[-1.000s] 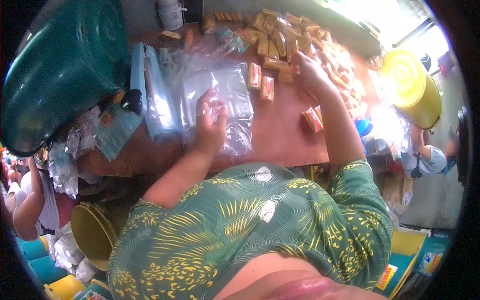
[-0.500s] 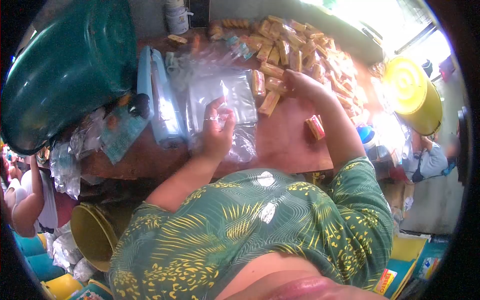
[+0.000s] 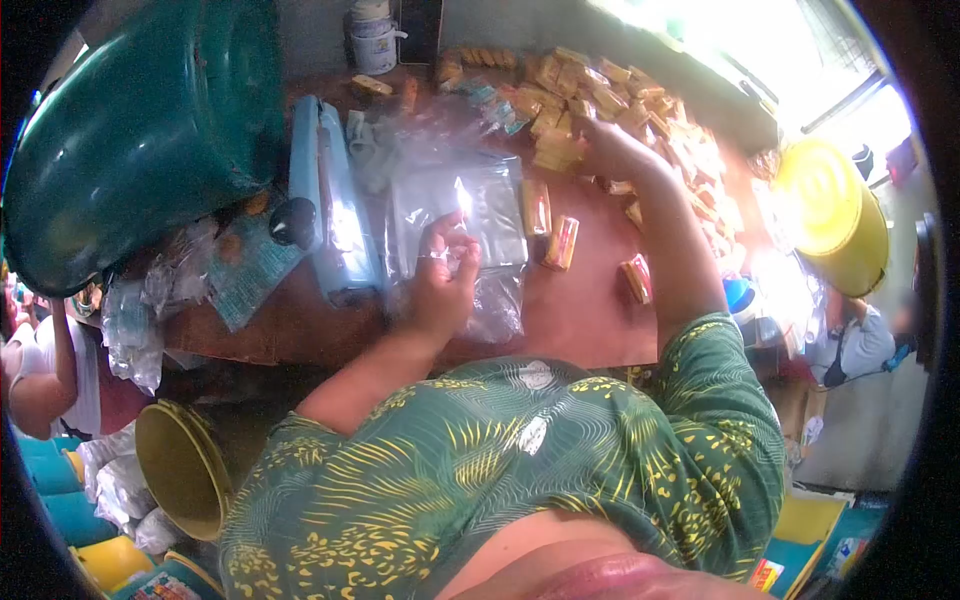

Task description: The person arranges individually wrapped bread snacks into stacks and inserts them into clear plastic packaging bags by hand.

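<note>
My left hand rests on a stack of clear plastic bags, its fingers loosely curled and the thumb apart from the index finger. My right hand reaches to the near left edge of a heap of yellow wrapped packets. Its fingertips are closed at a blurred yellow packet; how many packets it grips cannot be made out. Between the bags and my right arm lie an upright packet and a tilted packet. Another red-and-yellow packet lies beside my right forearm.
A long light-blue device stands left of the bags, beside a large green tub. Printed teal plastic hangs over the table edge. A white pail is at the back, a yellow bucket at right. People are at both sides.
My right hand has moved away from the packets beside the bags, farther into the heap's edge. My left index finger has curled down. The whole view has shifted slightly.
</note>
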`<state>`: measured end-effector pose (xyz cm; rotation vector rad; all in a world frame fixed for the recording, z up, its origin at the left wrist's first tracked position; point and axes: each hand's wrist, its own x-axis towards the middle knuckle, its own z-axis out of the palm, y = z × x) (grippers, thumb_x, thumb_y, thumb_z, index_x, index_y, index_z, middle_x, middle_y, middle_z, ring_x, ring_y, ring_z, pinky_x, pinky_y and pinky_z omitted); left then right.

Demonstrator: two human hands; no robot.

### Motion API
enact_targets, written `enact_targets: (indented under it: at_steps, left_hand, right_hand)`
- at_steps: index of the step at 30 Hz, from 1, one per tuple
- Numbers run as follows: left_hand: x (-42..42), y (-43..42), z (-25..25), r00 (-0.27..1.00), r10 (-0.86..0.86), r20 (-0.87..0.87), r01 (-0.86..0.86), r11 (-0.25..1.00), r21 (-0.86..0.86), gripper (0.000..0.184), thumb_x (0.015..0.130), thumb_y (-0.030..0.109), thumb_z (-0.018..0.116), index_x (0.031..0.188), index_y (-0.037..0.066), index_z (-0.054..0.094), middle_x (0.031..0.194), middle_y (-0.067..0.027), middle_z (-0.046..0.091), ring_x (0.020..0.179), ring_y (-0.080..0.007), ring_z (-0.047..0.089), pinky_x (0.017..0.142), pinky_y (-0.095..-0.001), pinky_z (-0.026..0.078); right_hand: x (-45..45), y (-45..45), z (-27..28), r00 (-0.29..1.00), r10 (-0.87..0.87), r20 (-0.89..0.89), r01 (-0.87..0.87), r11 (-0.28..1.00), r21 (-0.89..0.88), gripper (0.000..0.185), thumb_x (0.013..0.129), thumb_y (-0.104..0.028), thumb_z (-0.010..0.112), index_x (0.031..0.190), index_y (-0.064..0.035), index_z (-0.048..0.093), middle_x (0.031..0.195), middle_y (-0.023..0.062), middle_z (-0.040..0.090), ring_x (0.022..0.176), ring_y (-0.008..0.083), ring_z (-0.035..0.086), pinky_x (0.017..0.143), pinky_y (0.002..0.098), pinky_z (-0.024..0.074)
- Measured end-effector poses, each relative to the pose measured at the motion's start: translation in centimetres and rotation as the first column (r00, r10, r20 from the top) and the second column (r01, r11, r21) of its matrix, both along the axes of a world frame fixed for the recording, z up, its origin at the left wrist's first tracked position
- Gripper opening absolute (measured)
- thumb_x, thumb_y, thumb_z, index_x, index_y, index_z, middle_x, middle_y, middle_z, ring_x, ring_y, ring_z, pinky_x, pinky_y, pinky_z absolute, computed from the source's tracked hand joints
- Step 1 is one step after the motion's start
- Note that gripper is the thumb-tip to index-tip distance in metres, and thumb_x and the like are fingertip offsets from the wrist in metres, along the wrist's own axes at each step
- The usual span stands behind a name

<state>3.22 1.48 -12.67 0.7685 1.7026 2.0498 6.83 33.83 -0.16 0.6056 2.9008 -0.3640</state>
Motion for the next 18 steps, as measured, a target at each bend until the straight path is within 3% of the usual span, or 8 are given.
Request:
enact_targets:
  at_steps: [1, 5, 8, 10, 13, 14, 17, 18]
  left_hand:
    - [0.0, 0.2, -0.1, 1.000, 0.002, 0.014, -0.003, 0.999, 0.040, 0.043, 0.096, 0.006, 0.060, 0.137, 0.005, 0.047, 0.108, -0.0069, 0.060, 0.095, -0.0145, 0.057, 0.088, -0.0324, 0.048]
    - [0.1, 0.8, -1.0, 1.000, -0.007, 0.025, 0.004, 0.995, 0.097, 0.043, 0.096, 0.007, 0.061, 0.136, 0.005, 0.047, 0.107, -0.0060, 0.060, 0.096, -0.0134, 0.056, 0.086, -0.0314, 0.048]
    - [0.1, 0.4, -1.0, 0.997, -0.041, 0.058, 0.036, 0.996, 0.086, 0.043, 0.096, 0.008, 0.062, 0.137, 0.006, 0.047, 0.107, -0.0058, 0.060, 0.096, -0.0128, 0.056, 0.085, -0.0306, 0.047]
    - [0.1, 0.1, -0.5, 0.994, -0.066, 0.082, 0.061, 0.996, 0.060, 0.043, 0.097, 0.006, 0.059, 0.138, 0.007, 0.046, 0.112, -0.0052, 0.058, 0.096, -0.0111, 0.054, 0.086, -0.0283, 0.046]
    - [0.3, -0.4, 0.2, 0.993, -0.093, 0.076, 0.094, 0.996, -0.001, 0.043, 0.099, 0.003, 0.054, 0.141, 0.008, 0.043, 0.120, -0.0039, 0.056, 0.096, -0.0081, 0.051, 0.087, -0.0244, 0.044]
    - [0.3, -0.3, 0.3, 0.994, -0.096, 0.058, 0.096, 0.995, -0.004, 0.043, 0.099, 0.003, 0.054, 0.141, 0.008, 0.043, 0.119, -0.0037, 0.056, 0.097, -0.0082, 0.051, 0.087, -0.0246, 0.044]
    - [0.8, -0.1, 0.3, 0.993, -0.069, 0.094, 0.067, 0.998, 0.022, 0.042, 0.097, 0.006, 0.058, 0.138, 0.007, 0.047, 0.112, -0.0051, 0.059, 0.094, -0.0114, 0.055, 0.086, -0.0278, 0.046]
    - [0.7, 0.1, 0.2, 0.992, -0.054, 0.113, 0.050, 0.998, 0.040, 0.041, 0.096, 0.007, 0.060, 0.136, 0.007, 0.049, 0.110, -0.0059, 0.061, 0.092, -0.0129, 0.057, 0.085, -0.0293, 0.047]
  right_hand:
    - [-0.4, 0.4, 0.8, 0.996, 0.078, -0.051, -0.072, 0.992, 0.104, 0.059, 0.076, -0.026, 0.083, 0.123, -0.0077, 0.052, 0.107, 0.0188, 0.066, 0.101, 0.0335, 0.065, 0.082, 0.0433, 0.0533]
    - [-5.4, 2.2, 0.1, 0.861, -0.053, -0.506, 0.088, 0.995, 0.047, 0.061, 0.078, -0.033, 0.083, 0.123, -0.0073, 0.051, 0.103, 0.0188, 0.067, 0.097, 0.0387, 0.065, 0.085, 0.0462, 0.0523]
    - [-9.4, 1.0, -1.4, 0.842, -0.243, -0.481, 0.281, 0.960, 0.005, 0.061, 0.081, -0.032, 0.082, 0.125, -0.0070, 0.048, 0.107, 0.0208, 0.067, 0.101, 0.0410, 0.065, 0.086, 0.0477, 0.0515]
    - [-12.0, 5.4, -9.8, 0.862, -0.188, -0.471, 0.254, 0.964, 0.078, 0.073, 0.086, -0.030, 0.076, 0.145, -0.0115, 0.036, 0.121, 0.0237, 0.065, 0.107, 0.0419, 0.064, 0.091, 0.0481, 0.0504]
    - [-11.8, 3.4, -9.7, 0.777, -0.420, -0.469, 0.273, 0.896, -0.350, 0.075, 0.093, -0.037, 0.066, 0.154, -0.0104, 0.030, 0.129, 0.0221, 0.061, 0.109, 0.0367, 0.062, 0.097, 0.0437, 0.0486]
    - [-12.1, 3.9, -9.2, 0.704, -0.599, -0.382, 0.283, 0.730, -0.623, 0.073, 0.094, -0.036, 0.065, 0.152, -0.0083, 0.032, 0.128, 0.0208, 0.061, 0.110, 0.0347, 0.061, 0.097, 0.0423, 0.0488]
    - [-12.7, 9.1, -12.7, 0.611, -0.671, -0.420, 0.047, 0.560, -0.827, 0.074, 0.087, -0.025, 0.076, 0.145, -0.0027, 0.036, 0.128, 0.0179, 0.059, 0.112, 0.0299, 0.059, 0.095, 0.0415, 0.0497]
    - [-11.1, 7.8, -11.3, 0.667, -0.539, -0.515, 0.220, 0.802, -0.555, 0.075, 0.085, -0.022, 0.078, 0.144, -0.0025, 0.036, 0.127, 0.0182, 0.058, 0.111, 0.0303, 0.059, 0.094, 0.0428, 0.0503]
